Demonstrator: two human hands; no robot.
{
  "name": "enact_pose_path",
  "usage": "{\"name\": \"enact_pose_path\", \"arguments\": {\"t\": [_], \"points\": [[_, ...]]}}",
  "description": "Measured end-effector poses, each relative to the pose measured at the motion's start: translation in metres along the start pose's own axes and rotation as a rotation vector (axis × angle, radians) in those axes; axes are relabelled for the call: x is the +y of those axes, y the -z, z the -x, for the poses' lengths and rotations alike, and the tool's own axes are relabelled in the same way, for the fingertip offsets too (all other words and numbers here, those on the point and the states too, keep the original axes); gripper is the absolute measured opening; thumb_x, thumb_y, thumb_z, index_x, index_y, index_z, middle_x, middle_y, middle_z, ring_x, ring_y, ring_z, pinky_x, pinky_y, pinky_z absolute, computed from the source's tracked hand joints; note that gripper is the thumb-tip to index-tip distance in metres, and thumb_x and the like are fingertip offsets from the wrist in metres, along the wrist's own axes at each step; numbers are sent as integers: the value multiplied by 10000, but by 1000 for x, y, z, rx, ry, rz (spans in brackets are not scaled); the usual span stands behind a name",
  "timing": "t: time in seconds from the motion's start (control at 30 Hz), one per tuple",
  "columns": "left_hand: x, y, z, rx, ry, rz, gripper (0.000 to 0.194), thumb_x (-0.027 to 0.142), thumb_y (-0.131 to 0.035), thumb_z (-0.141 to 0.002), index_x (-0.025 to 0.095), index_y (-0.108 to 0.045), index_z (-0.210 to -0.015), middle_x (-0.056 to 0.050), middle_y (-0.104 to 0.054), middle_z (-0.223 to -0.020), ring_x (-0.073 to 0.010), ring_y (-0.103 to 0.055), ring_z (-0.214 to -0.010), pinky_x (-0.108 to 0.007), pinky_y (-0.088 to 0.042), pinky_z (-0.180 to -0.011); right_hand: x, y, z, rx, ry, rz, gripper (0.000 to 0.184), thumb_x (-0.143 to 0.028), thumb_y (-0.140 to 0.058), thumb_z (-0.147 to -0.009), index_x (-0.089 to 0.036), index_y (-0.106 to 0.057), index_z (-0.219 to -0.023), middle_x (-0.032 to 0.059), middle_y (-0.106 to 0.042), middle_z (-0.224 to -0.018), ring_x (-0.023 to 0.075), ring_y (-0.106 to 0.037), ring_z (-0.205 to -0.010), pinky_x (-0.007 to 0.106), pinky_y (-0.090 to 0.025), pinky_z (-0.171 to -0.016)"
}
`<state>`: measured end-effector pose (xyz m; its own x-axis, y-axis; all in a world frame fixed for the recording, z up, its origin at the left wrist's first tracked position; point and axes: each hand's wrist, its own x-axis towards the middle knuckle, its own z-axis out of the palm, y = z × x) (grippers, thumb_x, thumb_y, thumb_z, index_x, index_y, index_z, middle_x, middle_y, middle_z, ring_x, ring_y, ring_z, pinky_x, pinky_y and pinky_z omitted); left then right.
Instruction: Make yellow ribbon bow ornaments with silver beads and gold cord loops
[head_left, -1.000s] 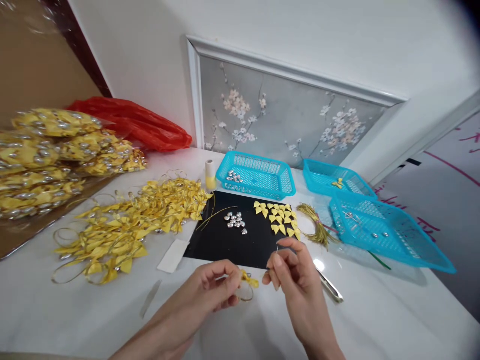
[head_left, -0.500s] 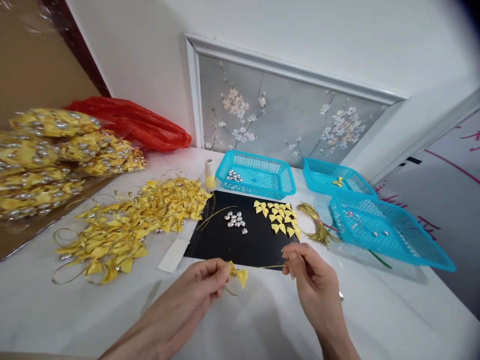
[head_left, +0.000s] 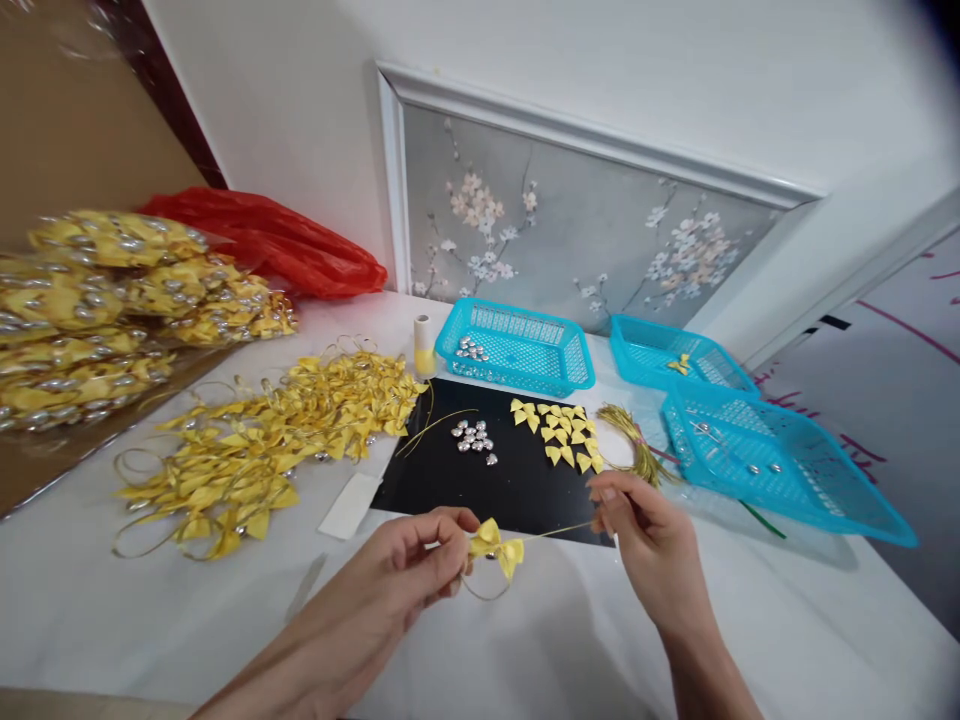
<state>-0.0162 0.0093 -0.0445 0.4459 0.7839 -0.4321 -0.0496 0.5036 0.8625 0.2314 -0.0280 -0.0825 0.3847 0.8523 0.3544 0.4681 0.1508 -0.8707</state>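
Note:
My left hand (head_left: 420,562) is closed, thumb and fingers pinching the left edge of a yellow ribbon bow (head_left: 511,556). Something silvery shows at the bow's middle, and a loop of gold cord hangs beneath it. From the bow a straight length of gold cord (head_left: 559,531) runs right to my right hand (head_left: 649,535), whose thumb and fingertips are pinched on it. Both hands are in the air over the front edge of a black mat (head_left: 442,495). On the mat lie silver heart-shaped beads (head_left: 472,437) and several small yellow bows (head_left: 559,436).
Finished-looking corded bows (head_left: 247,450) are heaped at left, beside bagged ones (head_left: 90,300) and a red plastic bag (head_left: 277,245). Blue baskets (head_left: 570,345) stand behind and right. A gold cord bundle (head_left: 637,450), a white card (head_left: 350,505) and a yellow-and-white spool (head_left: 424,345) lie around the mat.
My right hand has moved to the right with the cord. The bow has shifted right and shows more fully beyond my left fingers, and the loop beneath has moved right with it.

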Motion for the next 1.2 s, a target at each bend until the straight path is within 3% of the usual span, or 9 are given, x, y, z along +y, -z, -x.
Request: {"name": "enact_pose_path", "arguments": {"t": [0.17,0.3,0.4,0.53,0.83,1.0,1.1,1.2], "points": [[0,-1,-2,-63,67,212,260,428,-808,-732,188,-710,-752,-3,-598,-824,-117,-470,-721,-210,-421,-696,3,0,-3,-12,33,9,180,-254,-538,-909,-216,-708,-860,-19,-599,-684,90,-573,-503,190,-478,-471],[6,-3,-3,-111,-28,31,351,501,-715,-795,190,-602,-679,19,-554,-708,-130,-438,-685,-221,-395,-653,-4,9,-4,25,92,33,183,-203,-540,-904,-242,-717,-882,-31,-595,-668,84,-541,-523,188,-455,-503],[7,-9,-8,-17,-139,-170,397,430,-719,-783,209,-450,-592,38,-512,-661,-136,-429,-662,-234,-354,-606,-13,15,-3,30,136,49,201,-178,-545,-906,-269,-724,-910,-35,-598,-677,92,-538,-560,198,-446,-531],[5,-17,-18,117,-239,-235,465,314,-709,-744,229,-295,-550,44,-490,-660,-137,-462,-660,-245,-338,-604,-27,19,3,-15,178,55,223,-166,-525,-927,-281,-715,-941,-28,-602,-706,106,-543,-585,220,-436,-532],[1,-18,-22,193,-331,-283,368,245,-730,-686,225,-389,-547,37,-595,-657,-137,-545,-629,-243,-393,-586,-49,33,18,-140,304,91,273,-93,-493,-926,-273,-691,-984,1,-649,-778,105,-588,-568,214,-468,-494],[0,-19,-20,264,-367,-274,202,221,-741,-686,224,-539,-695,57,-612,-658,-130,-561,-626,-232,-427,-581,-47,43,19,-152,334,177,265,-103,-507,-903,-269,-705,-962,1,-670,-758,107,-605,-532,206,-491,-477],[2,-13,-21,325,-396,-258,201,234,-742,-702,228,-545,-745,65,-607,-662,-121,-561,-629,-222,-425,-581,-41,57,22,-110,310,266,226,-151,-544,-894,-281,-722,-947,6,-671,-751,142,-646,-595,223,-507,-509],[4,-6,-22,384,-419,-236,240,247,-751,-697,233,-517,-747,62,-619,-705,-120,-573,-663,-226,-449,-620,-39,73,30,37,234,262,174,-217,-580,-888,-297,-735,-887,2,-645,-676,169,-650,-623,239,-501,-528]]}}
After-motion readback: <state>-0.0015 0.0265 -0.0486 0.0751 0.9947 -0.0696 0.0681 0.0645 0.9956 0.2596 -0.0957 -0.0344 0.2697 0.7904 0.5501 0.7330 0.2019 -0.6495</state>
